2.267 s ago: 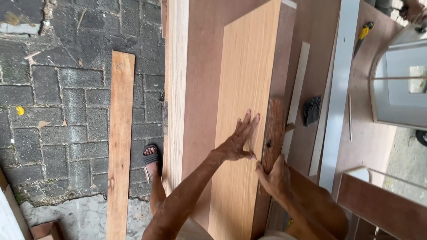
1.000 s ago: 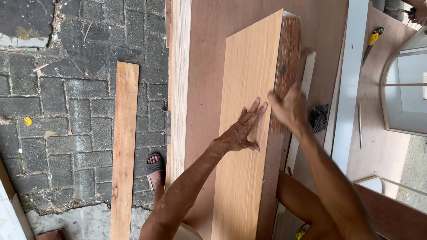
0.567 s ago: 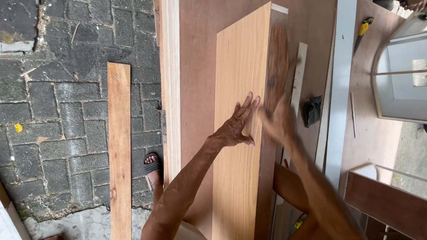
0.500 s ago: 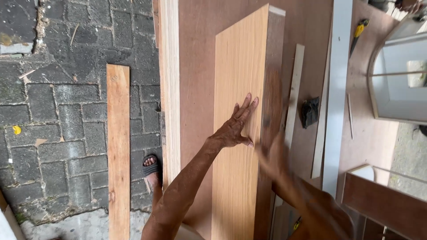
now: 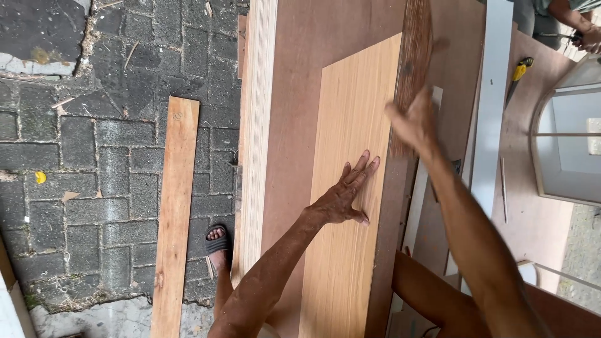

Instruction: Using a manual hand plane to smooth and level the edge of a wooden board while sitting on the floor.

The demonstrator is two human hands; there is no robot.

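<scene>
Wooden panel's edge (image 5: 410, 75), right hand (image 5: 413, 122) now farther up than before.

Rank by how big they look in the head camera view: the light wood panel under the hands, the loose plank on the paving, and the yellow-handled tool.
1. Light wood panel, under the left hand.
2. Loose plank, narrower and farther from the camera.
3. Yellow-handled tool, by far the smallest.
</scene>
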